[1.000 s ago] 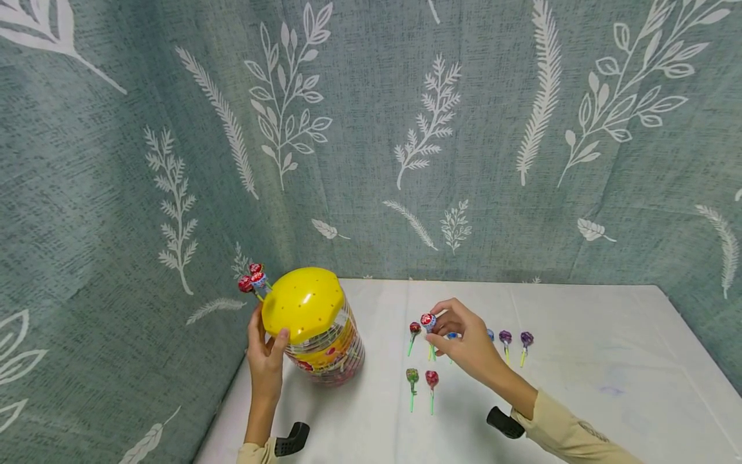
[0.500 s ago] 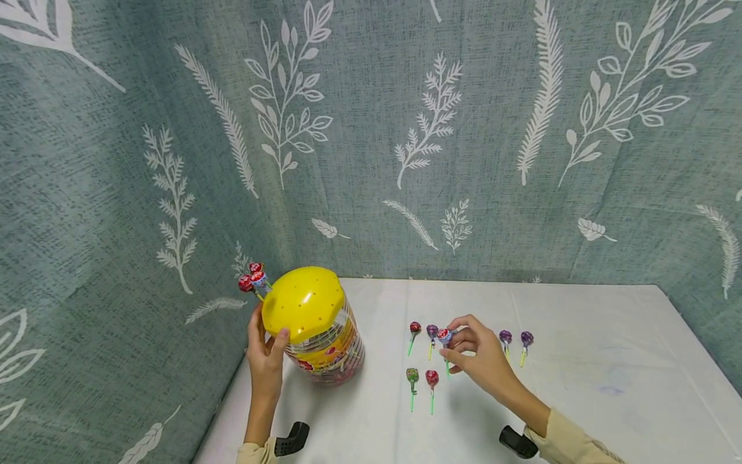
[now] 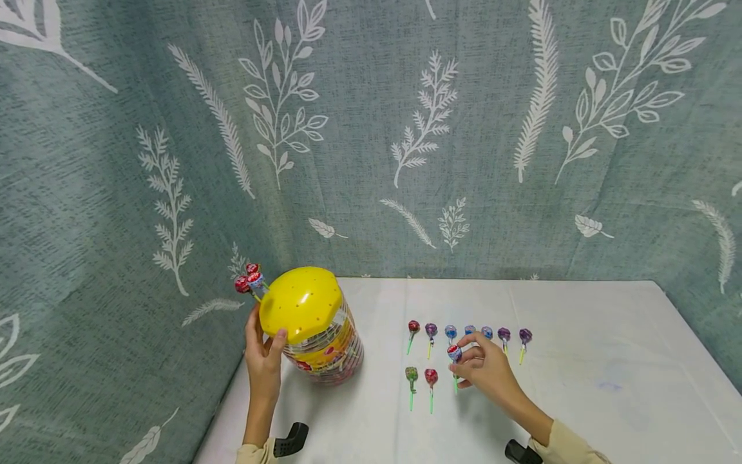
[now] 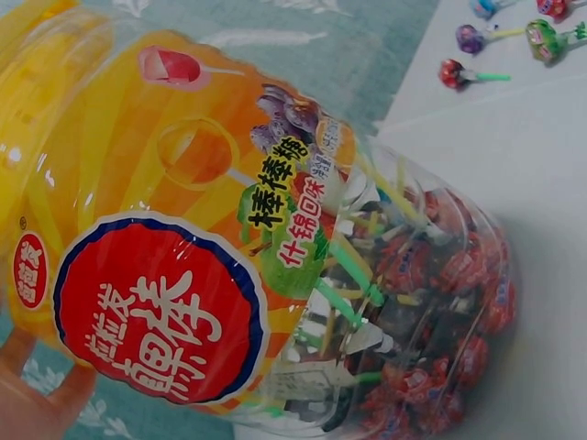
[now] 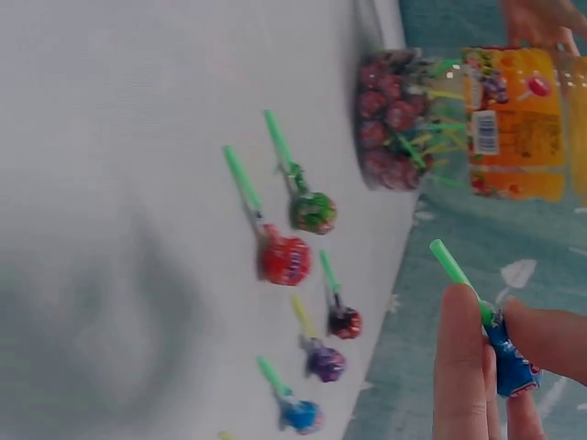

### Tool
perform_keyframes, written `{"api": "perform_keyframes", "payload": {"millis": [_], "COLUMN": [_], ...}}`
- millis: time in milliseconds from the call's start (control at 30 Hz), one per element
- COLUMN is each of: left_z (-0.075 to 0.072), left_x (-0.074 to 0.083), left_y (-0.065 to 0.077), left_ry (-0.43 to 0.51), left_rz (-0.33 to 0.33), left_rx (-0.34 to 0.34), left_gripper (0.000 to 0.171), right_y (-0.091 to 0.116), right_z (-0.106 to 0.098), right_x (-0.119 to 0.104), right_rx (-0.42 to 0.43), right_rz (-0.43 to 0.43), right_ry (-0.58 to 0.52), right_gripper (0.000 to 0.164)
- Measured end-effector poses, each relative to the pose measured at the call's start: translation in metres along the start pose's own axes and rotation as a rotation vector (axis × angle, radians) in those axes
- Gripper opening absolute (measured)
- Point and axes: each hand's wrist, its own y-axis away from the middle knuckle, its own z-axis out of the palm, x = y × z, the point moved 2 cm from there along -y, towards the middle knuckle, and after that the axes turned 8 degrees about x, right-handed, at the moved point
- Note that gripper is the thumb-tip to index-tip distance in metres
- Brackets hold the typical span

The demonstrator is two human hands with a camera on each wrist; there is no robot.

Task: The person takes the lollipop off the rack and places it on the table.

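My left hand [image 3: 265, 354] grips a clear plastic candy jar [image 3: 333, 351] near its yellow dotted lid [image 3: 304, 303], the thumb over the lid's front edge. Several red- and blue-wrapped lollipops [image 3: 249, 278] stand out at the lid's left edge, where their sticks meet it. Between thumb and fingers, my right hand [image 3: 484, 367] pinches a blue-and-red lollipop [image 3: 455, 353], its green stick pointing down, above the table. In the right wrist view that lollipop [image 5: 512, 357] shows its blue wrapper. Many red-wrapped lollipops [image 4: 440, 284] fill the jar's bottom in the left wrist view.
A back row of lollipops lies on the white table [image 3: 580, 399]: a dark red one [image 3: 413, 327], purple ones [image 3: 525, 336] and blue ones [image 3: 450, 332]. In front lie a green lollipop [image 3: 411, 374] and a red lollipop [image 3: 431, 377]. A leaf-patterned curtain [image 3: 359, 129] hangs behind.
My right hand has moved right, then forward toward the near side with the blue-and-red lollipop, uncovering the blue ones in the back row. My left hand and the jar stay in place.
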Motion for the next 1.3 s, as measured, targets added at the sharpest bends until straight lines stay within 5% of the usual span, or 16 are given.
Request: {"api": "perform_keyframes", "payload": {"millis": [467,667,933,1300], "left_z": [0.003,0.002,0.001,-0.002], "left_x": [0.003,0.005,0.004,0.004], "left_y": [0.0,0.002,0.002,0.002], "left_ry": [0.062,0.053,0.032,0.035], "left_rz": [0.002,-0.004,0.006,0.009], "left_rx": [-0.008,-0.005,0.0,-0.003], "left_gripper": [0.066,0.066,0.065,0.065], "right_y": [-0.005,-0.007,-0.01,-0.008], "right_z": [0.005,0.012,0.021,0.028], "right_x": [0.048,0.065,0.073,0.073], "right_rx": [0.108,0.109,0.101,0.052], "right_rz": [0.034,-0.022,-0.107,-0.098], "right_ry": [0.186,0.242,0.349,0.447], "right_gripper": [0.037,0.036,0.035,0.033]}}
